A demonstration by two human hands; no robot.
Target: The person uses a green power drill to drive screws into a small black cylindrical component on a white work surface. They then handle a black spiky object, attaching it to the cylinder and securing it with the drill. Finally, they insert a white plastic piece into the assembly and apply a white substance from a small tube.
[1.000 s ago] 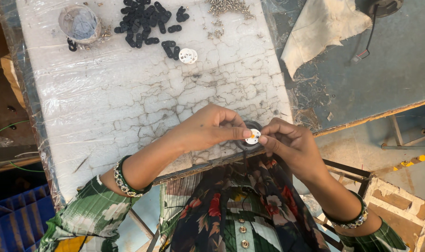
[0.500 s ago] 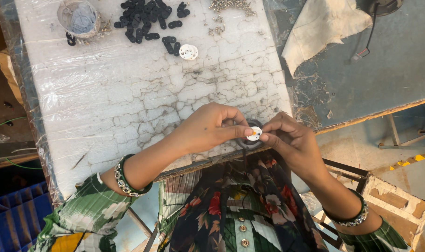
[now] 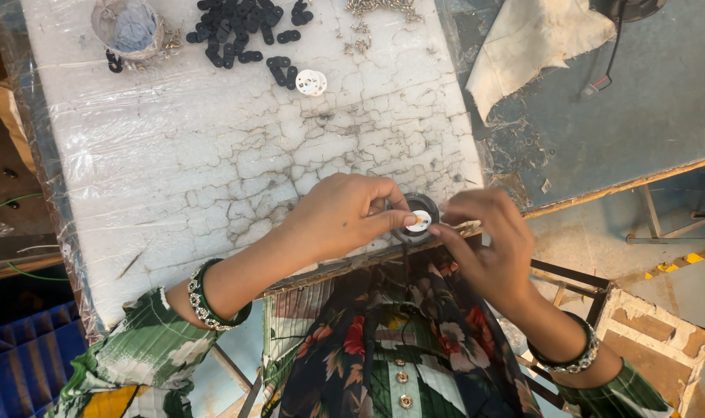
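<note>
- At the near edge of the white board [image 3: 236, 162], the left hand [image 3: 341, 217] and right hand [image 3: 488, 248] meet over a round dark part [image 3: 422, 207] with a white disc [image 3: 420, 222] set in it.
- Left thumb and forefinger pinch the part's rim; right fingertips press at the disc's edge, closed on it.
- My reading: the disc is being seated into the dark ring, an assembly step midway; seating it calls for even pressure and a steady hold.
- Far across the board lie a spare white disc [image 3: 311, 82], a heap of black links [image 3: 240, 31], small metal bits [image 3: 379, 8] and a grey cup [image 3: 128, 27].
- A pale cloth [image 3: 534, 42] lies right, on the blue bench [image 3: 639, 116].
</note>
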